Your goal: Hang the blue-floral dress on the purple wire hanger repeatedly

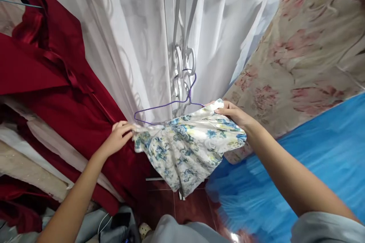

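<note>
In the head view, a small floral dress [185, 148] of shiny white cloth with blue and yellow flowers hangs in soft folds on a thin purple wire hanger [168, 104], in front of a sheer white curtain [125, 45]. The left hand [118, 136] has its fingers closed on the dress's left shoulder. The right hand [234, 113] is closed on the right shoulder, thumb on top. A red satin garment [57, 83] hangs at the left, and a smooth blue cloth [313, 151] lies at the right.

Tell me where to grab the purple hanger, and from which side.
Probably best by the bare neck just under the hook of the purple hanger, coming from above. The floral garment drapes its lower part, and the left hand and right hand already pinch both shoulder ends.
</note>
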